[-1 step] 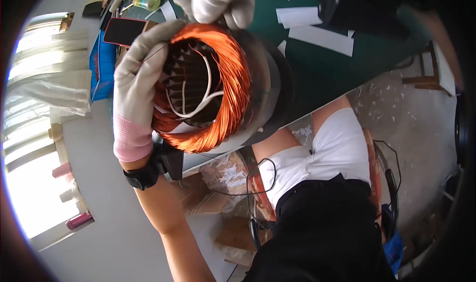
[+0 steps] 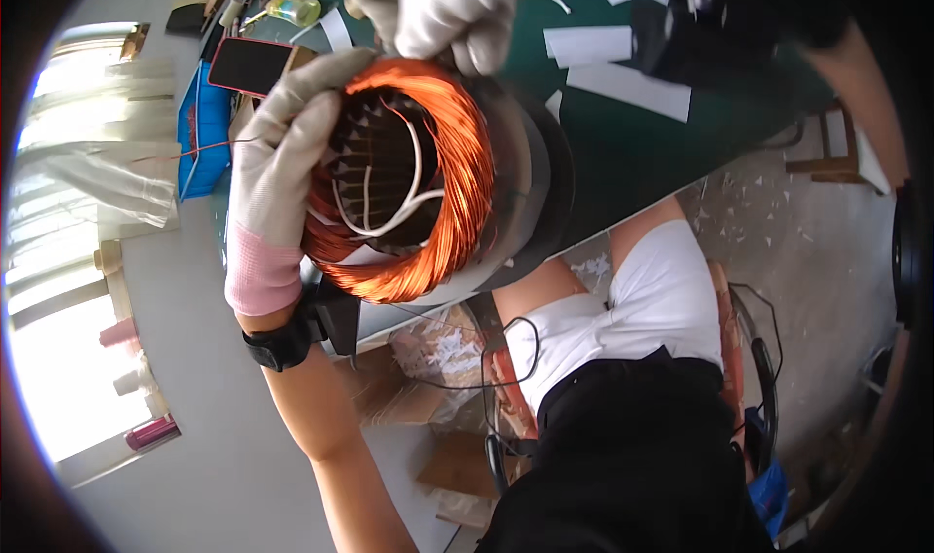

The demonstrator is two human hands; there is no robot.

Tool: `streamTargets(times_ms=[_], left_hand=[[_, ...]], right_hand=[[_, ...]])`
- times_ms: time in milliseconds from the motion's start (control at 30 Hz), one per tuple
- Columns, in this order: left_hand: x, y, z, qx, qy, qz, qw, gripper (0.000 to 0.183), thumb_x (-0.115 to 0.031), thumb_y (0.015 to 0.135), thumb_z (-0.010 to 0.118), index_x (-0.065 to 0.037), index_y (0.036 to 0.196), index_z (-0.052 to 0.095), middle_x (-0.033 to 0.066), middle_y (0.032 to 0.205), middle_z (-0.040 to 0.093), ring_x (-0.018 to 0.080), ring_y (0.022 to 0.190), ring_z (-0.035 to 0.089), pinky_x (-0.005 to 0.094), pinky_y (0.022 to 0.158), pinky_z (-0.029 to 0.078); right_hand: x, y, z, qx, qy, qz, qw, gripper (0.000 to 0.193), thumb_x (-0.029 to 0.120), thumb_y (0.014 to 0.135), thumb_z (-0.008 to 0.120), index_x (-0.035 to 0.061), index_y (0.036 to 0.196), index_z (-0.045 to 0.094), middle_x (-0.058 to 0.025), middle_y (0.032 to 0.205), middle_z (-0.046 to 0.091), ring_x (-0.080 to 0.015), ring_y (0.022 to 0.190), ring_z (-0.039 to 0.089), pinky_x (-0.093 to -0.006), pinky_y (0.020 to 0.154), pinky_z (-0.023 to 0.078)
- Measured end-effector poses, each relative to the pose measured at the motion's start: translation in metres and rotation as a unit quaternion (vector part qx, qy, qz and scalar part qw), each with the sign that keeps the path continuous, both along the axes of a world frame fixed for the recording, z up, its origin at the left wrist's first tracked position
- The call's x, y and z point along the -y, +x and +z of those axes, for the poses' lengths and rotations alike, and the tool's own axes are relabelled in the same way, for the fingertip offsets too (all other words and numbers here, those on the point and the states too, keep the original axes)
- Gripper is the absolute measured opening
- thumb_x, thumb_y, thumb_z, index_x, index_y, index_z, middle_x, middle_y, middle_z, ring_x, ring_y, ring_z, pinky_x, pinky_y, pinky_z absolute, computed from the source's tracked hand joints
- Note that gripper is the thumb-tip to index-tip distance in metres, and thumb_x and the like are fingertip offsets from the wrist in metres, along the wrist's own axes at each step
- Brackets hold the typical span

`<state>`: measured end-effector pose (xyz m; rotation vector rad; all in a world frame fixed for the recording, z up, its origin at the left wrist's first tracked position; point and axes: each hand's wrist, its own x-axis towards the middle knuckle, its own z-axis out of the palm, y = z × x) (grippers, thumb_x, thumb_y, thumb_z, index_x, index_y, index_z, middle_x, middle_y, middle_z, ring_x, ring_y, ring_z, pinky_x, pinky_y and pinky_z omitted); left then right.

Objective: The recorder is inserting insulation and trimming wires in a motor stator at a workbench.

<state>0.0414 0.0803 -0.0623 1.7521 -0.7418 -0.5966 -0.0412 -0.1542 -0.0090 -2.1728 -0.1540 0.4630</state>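
A motor stator [image 2: 540, 174] stands on the table with its open end up. A thick ring of orange copper windings [image 2: 467, 164] circles its slotted bore, and white sleeved leads [image 2: 416, 154] curl inside. My left hand [image 2: 277, 169], in a white glove with a pink cuff, curves round the left side of the windings, fingers against them. A thin copper wire [image 2: 209, 148] sticks out to the left beside that hand. My right hand [image 2: 452, 18], also gloved, is at the far rim of the windings with its fingers bent closed; what they grip is hidden.
White paper strips [image 2: 632, 86] lie on the dark green table [image 2: 623, 164] to the right. A phone [image 2: 248, 65], a blue bin [image 2: 201, 135] and a small yellowish bottle [image 2: 294, 10] are at the far left. A wooden stool [image 2: 842, 149] stands at right.
My right hand has shifted a little to the right and nearer. The thin copper wire now points out to the left of my left hand, which keeps its place on the windings.
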Motion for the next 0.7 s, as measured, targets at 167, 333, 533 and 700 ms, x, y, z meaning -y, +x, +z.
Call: streamTargets(times_ms=[167, 333, 533, 700], left_hand=[[-0.010, 0.010, -0.012, -0.050, -0.016, -0.035, 0.998, 0.036, -0.018, 0.097, 0.055, 0.005, 0.125, 0.057, 0.0117, 0.123, 0.062, 0.0134, 0.107, 0.060, 0.0264, 0.095, 0.047], [-0.002, 0.012, -0.015, -0.075, -0.027, -0.068, 0.994, 0.045, -0.019, 0.096, 0.057, 0.002, 0.135, 0.049, 0.0134, 0.127, 0.059, 0.0162, 0.114, 0.058, 0.0298, 0.100, 0.045], [0.008, 0.022, -0.010, -0.075, -0.023, -0.114, 0.990, 0.082, -0.023, 0.086, 0.069, -0.007, 0.152, 0.023, 0.0236, 0.138, 0.045, 0.0261, 0.117, 0.055, 0.0357, 0.103, 0.042], [0.011, 0.027, -0.004, -0.050, 0.042, -0.103, 0.993, 0.092, -0.033, 0.080, 0.076, -0.009, 0.151, 0.023, 0.0216, 0.141, 0.043, 0.0278, 0.111, 0.060, 0.0363, 0.094, 0.050]], right_hand=[[-0.001, -0.032, -0.090, 0.128, 0.154, -0.093, 0.975, 0.015, 0.012, 0.091, 0.057, 0.0020, 0.101, 0.060, -0.0023, 0.078, 0.063, -0.0073, 0.066, 0.060, -0.0263, 0.057, 0.049], [-0.019, -0.125, -0.185, 0.279, -0.243, -0.255, 0.893, 0.074, 0.028, 0.071, 0.077, 0.0091, 0.136, 0.047, -0.0170, 0.121, 0.056, -0.0360, 0.121, 0.048, -0.0457, 0.090, 0.049], [-0.039, -0.169, -0.216, 0.330, -0.188, -0.267, 0.886, 0.062, 0.020, 0.063, 0.083, 0.0120, 0.120, 0.060, -0.0165, 0.124, 0.055, -0.0351, 0.121, 0.049, -0.0451, 0.098, 0.045], [-0.030, -0.171, -0.224, 0.210, 0.242, -0.401, 0.858, 0.032, 0.016, 0.074, 0.078, 0.0075, 0.102, 0.066, -0.0109, 0.113, 0.063, -0.0294, 0.099, 0.063, -0.0382, 0.087, 0.050]])
